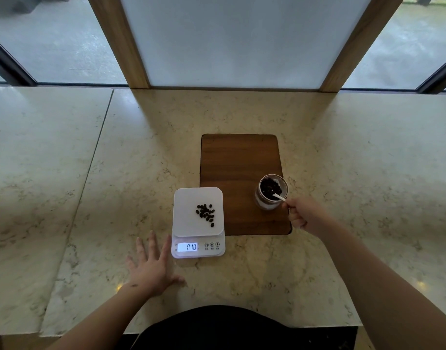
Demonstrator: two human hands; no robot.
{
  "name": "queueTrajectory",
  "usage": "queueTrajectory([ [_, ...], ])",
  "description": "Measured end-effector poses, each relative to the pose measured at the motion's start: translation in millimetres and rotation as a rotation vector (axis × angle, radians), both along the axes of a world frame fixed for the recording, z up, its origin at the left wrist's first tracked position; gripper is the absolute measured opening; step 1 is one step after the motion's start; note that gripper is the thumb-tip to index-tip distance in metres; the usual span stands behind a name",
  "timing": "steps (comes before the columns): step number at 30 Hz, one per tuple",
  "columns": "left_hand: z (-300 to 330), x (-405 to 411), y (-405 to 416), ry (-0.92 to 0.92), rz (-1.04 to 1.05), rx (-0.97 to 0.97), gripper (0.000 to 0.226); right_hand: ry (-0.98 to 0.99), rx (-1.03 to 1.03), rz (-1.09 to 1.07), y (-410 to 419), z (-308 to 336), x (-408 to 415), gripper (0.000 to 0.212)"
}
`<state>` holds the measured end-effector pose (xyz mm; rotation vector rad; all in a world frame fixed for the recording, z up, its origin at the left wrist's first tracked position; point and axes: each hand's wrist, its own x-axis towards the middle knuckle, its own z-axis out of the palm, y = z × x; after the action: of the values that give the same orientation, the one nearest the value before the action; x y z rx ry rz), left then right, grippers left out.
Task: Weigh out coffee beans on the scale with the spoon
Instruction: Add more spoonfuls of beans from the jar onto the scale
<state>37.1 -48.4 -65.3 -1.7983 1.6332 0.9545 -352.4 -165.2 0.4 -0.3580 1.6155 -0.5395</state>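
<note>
A white digital scale (186, 218) stands on the marble counter, its lit display reading 010. A small pile of dark coffee beans (206, 214) lies on its platform. To the right, a glass jar (270, 192) of beans stands on a wooden board (238, 160). My right hand (301, 214) grips the handle of a white spoon (278, 197), whose bowl dips into the jar among the beans. My left hand (152, 265) rests flat on the counter just left of the scale, fingers spread, holding nothing.
The marble counter (90, 198) runs wide on both sides, with a seam on the left. A wood-framed white panel (237, 41) rises behind the board, with windows on either side. The counter's near edge is by my body.
</note>
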Motion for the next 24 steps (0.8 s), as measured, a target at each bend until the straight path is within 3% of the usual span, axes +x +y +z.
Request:
queueTrajectory([
  [24,-3.9,2.3,1.1,-0.005,0.002,-0.014,0.131,-0.013,-0.059,-0.037,6.7,4.7,-7.0,0.029],
])
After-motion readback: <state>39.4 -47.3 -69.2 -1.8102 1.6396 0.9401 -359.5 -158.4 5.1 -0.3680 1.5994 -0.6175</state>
